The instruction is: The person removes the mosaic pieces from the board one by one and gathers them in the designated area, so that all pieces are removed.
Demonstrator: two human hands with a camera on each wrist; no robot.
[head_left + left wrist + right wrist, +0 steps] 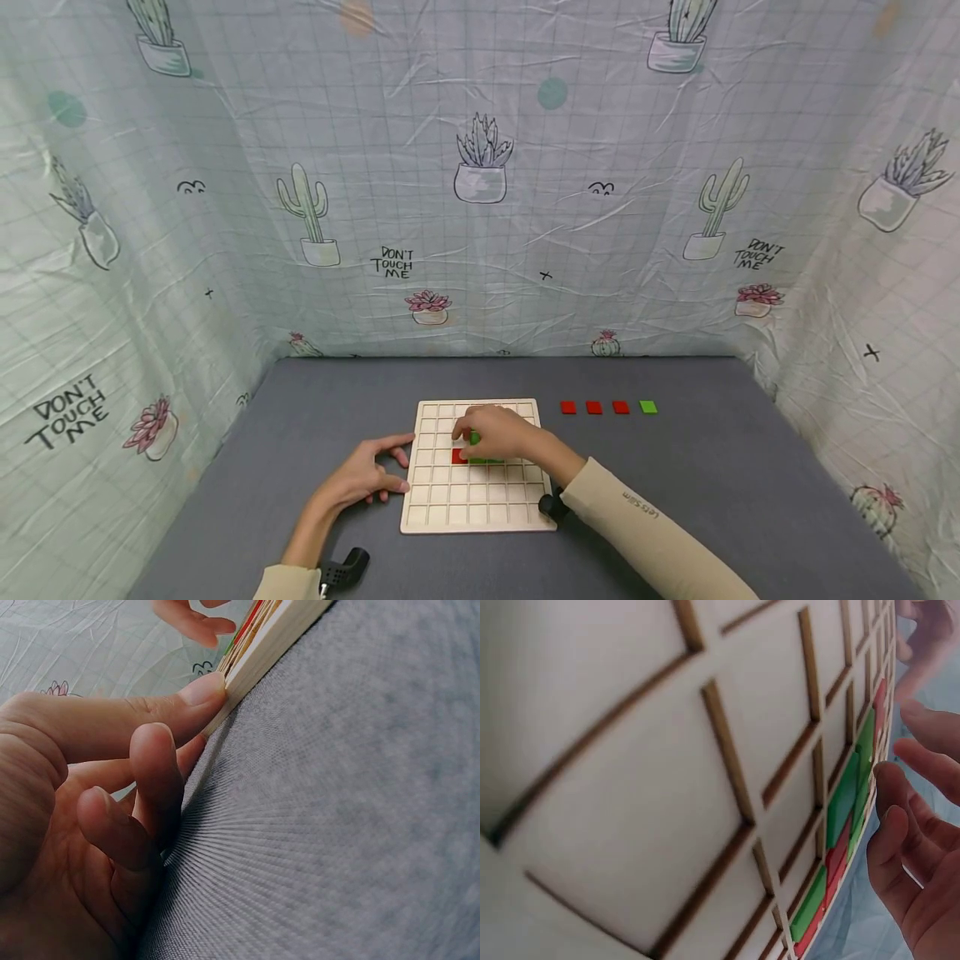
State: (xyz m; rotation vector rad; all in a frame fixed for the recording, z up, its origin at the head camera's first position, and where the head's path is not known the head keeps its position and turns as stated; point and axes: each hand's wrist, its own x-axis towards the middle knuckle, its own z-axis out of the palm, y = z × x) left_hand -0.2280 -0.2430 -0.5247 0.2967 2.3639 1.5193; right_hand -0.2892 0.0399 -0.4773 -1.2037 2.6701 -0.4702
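A light wooden board (pixel 480 517) with a raised grid lies on the table. Red and green square tiles sit in its middle cells, partly hidden under my right hand (pixel 498 432). That hand is over the board, its loosely bent fingers close to a red tile (pixel 457 456) and green tiles (pixel 844 791). No tile shows between those fingers in the right wrist view. My left hand (pixel 363 473) rests at the board's left edge, thumb and forefinger touching it. In the left wrist view, the thumb (pixel 202 690) presses the wooden side while other fingers bend loosely.
Right of the board's far corner, three red tiles (pixel 594 407) and one green tile (pixel 648 407) lie in a row on the grey table (pixel 712 483). A patterned cloth (pixel 480 233) hangs behind and along both sides.
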